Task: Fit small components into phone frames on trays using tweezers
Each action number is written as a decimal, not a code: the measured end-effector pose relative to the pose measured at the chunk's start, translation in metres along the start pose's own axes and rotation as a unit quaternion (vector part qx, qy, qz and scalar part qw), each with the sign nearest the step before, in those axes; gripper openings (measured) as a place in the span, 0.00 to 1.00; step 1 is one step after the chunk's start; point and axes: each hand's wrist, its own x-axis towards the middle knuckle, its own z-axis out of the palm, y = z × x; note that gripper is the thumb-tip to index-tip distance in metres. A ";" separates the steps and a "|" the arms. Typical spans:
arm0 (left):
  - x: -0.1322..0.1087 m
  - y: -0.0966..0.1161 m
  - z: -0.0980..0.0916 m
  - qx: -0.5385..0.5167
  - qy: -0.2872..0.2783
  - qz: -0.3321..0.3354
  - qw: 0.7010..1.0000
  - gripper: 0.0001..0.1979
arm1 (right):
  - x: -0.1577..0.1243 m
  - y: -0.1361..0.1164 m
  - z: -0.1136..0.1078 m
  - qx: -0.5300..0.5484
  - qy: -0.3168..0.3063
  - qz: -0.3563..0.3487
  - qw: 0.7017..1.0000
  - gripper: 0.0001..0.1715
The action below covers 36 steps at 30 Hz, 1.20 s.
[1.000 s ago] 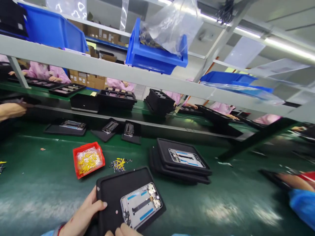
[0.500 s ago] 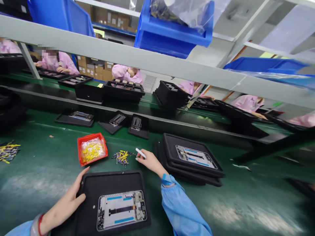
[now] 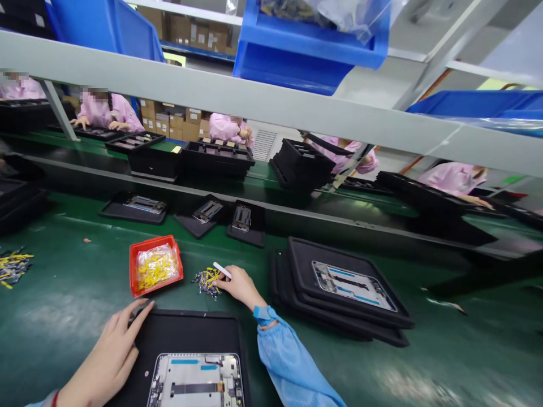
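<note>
A black tray [image 3: 190, 336] holding a phone frame [image 3: 197, 381] lies in front of me on the green belt. My left hand [image 3: 112, 350] rests flat on the tray's left corner, fingers spread. My right hand [image 3: 237, 284] reaches forward to a small heap of yellow and dark parts [image 3: 206, 280], fingers pinched at it, with a short white stick [image 3: 222, 270] held in the hand. A red bin [image 3: 155, 272] of yellow parts in a plastic bag sits left of the heap.
A stack of black trays [image 3: 382, 316] with another phone frame [image 3: 350, 284] on top sits to the right. Three trays with frames lie further back on the belt. More yellow parts [image 3: 12, 267] lie far left. Blue bins [image 3: 305, 53] sit on a shelf overhead. People in pink work across the line.
My right hand has moved left and down onto the heap of parts. The view has tipped, so the near tray sits lower in frame. My left hand has stayed on the tray's corner.
</note>
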 end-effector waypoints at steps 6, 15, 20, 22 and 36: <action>0.034 0.029 -0.014 0.023 0.029 0.078 0.996 0.25 | 0.002 0.002 0.008 0.024 -0.010 0.005 1.000 0.04; 0.128 0.075 -0.038 -0.023 0.052 0.134 0.989 0.20 | 0.001 0.004 0.012 0.046 0.004 -0.016 0.999 0.05; 0.151 0.070 -0.041 -0.056 0.056 0.081 0.994 0.17 | -0.001 0.004 0.003 0.083 0.018 -0.047 0.995 0.07; 0.153 0.068 -0.037 -0.073 0.031 0.072 0.994 0.15 | -0.003 0.002 -0.001 0.105 0.022 -0.061 0.992 0.05; 0.159 0.061 -0.028 -0.100 -0.099 0.006 0.990 0.08 | 0.010 -0.021 -0.008 0.155 0.017 -0.099 0.983 0.06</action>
